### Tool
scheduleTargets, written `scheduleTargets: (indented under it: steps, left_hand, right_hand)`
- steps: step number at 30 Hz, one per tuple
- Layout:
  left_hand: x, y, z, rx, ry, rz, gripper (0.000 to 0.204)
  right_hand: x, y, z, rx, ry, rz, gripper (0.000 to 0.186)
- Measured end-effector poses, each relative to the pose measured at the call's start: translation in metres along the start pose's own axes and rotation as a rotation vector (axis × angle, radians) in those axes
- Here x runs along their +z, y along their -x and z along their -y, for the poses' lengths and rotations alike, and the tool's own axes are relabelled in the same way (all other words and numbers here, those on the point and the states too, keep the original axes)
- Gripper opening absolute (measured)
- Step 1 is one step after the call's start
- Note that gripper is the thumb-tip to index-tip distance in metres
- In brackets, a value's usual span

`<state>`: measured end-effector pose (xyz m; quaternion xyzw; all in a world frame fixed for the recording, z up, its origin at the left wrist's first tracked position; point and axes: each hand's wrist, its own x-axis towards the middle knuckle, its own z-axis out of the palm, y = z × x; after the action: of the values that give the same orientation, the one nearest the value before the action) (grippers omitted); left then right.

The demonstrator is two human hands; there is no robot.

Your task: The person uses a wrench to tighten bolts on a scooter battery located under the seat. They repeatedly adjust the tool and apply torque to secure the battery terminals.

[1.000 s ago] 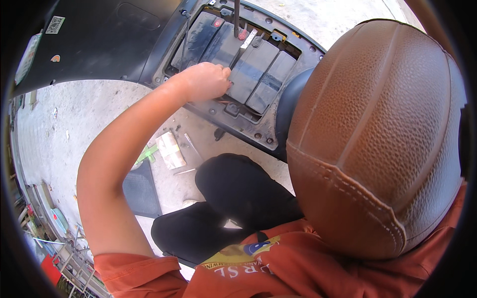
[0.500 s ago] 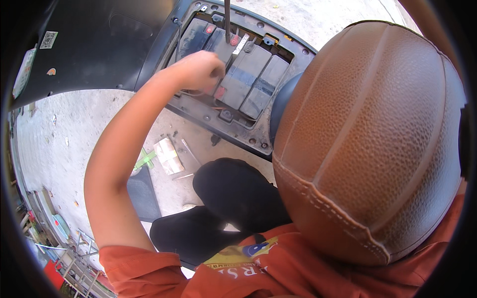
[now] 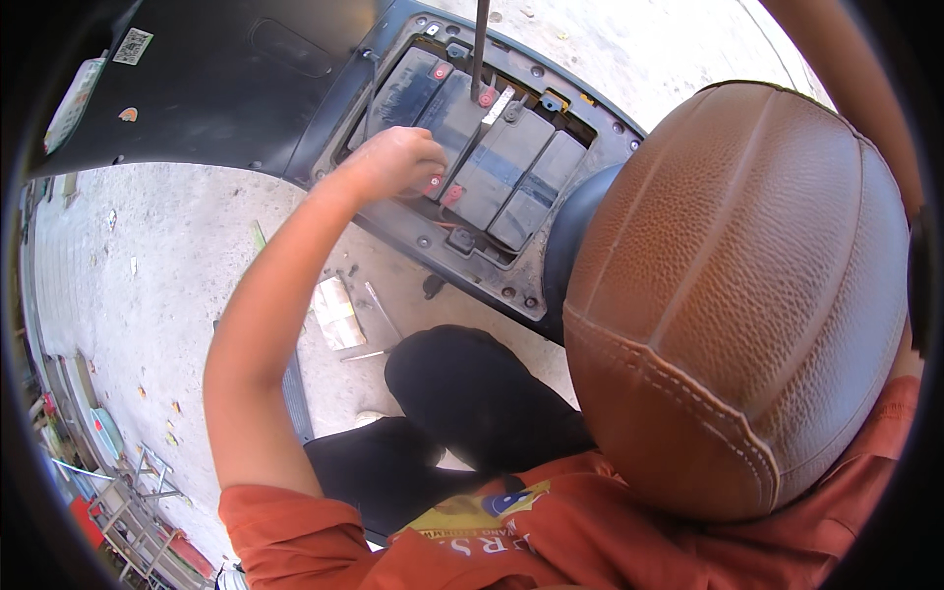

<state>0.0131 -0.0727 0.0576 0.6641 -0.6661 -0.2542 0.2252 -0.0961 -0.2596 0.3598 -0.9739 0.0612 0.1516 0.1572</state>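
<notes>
Over the near end of several grey batteries (image 3: 489, 175) in an opened compartment (image 3: 433, 242), my left hand (image 3: 395, 163) has its fingers curled inward. Its fingertips are beside a red terminal cover (image 3: 434, 183). Whether something small is pinched in them is hidden. A second red terminal cover (image 3: 452, 195) lies just to the right. Upright among the batteries stands a thin dark rod (image 3: 480, 47), its lower end near a red terminal at the far side and its top cut off by the frame. My right arm (image 3: 854, 74) rises past the upper right; its hand is out of sight.
A large brown stitched-leather seat (image 3: 737, 295) fills the right side. On the left a black panel (image 3: 226, 88) adjoins the compartment. On the ground lie a pale packet (image 3: 337, 313) and a thin metal rod (image 3: 382, 307). My black-trousered knees (image 3: 462, 379) are below the compartment.
My left hand has shifted left and nearer across the batteries, and a red terminal cover now shows at its fingertips. The whole view has moved slightly. The dark rod still stands.
</notes>
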Motion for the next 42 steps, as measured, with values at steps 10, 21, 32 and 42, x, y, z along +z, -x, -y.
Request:
scheduleTargets:
  steps: [10,21,32,42]
  left_hand:
    - [0.063,0.020,-0.017,-0.095,0.057,-0.610,0.012]
    - [0.087,0.056,-0.039,-0.299,0.133,-0.657,0.048]
    - [0.102,0.052,-0.042,-0.335,0.131,-0.854,0.045]
    - [0.110,0.065,-0.052,-0.604,-0.216,-1.059,0.040]
  right_hand:
    - [-0.023,0.029,0.007,-0.085,-0.258,0.147,0.018]
    - [0.036,0.009,-0.007,-0.251,-0.268,0.179,0.017]
    - [0.050,0.008,0.008,0.012,-0.332,0.057,0.019]
    - [0.052,0.021,0.050,-0.387,-0.043,0.153,0.012]
